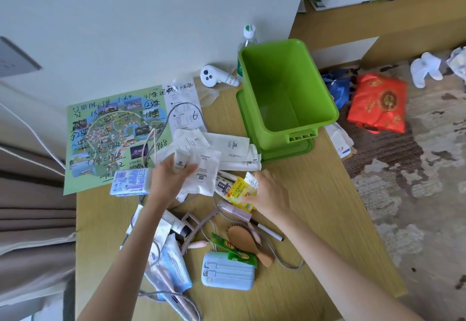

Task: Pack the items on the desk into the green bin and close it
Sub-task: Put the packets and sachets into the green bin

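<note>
The green bin (325, 109) stands open and empty at the desk's far right, resting on its green lid (287, 153). My left hand (167, 182) is closed on several white sachets (201, 172) near the desk's middle. My right hand (268, 191) grips yellow tea packets (239, 191) just right of them. More white packets (232, 146) lie between my hands and the bin. Nearer to me sit a blue power bank (228, 274), a wooden hairbrush (248, 242), a black marker (268, 231), a blue-white box (131, 182), tubes (174, 265) and cables.
A green map sheet (83, 169) with handwriting covers the desk's far left. A white controller (216, 77) and a water bottle (248, 37) stand by the wall behind the bin. A red bag (378, 102) and clothes lie on the carpet to the right.
</note>
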